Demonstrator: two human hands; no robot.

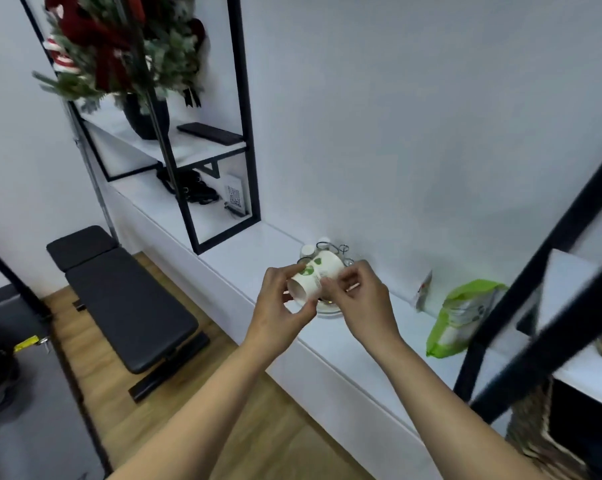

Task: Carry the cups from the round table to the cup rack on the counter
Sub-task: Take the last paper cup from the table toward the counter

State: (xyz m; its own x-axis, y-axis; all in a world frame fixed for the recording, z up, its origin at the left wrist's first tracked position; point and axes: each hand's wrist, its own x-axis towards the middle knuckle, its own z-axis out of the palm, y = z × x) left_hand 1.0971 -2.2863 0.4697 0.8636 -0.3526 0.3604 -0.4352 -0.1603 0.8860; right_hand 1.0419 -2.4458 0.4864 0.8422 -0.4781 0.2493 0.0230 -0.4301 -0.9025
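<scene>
Both hands pinch 1 paper cup [310, 277]: left hand [281, 306] at open mouth, right hand [361, 299] at base. Cup white, green print, tilted sideways over wire cup rack [330, 252] on smooth white counter [251, 265]. Crinkled green bag [460, 315] lies nearby.

I am not making out any readable words or numbers anywhere. The paper cup [313, 277] is showing green marks and fine print too blurred to read. A small card [235, 197] on the shelf [202, 216] is carrying a QR-style code only.
</scene>
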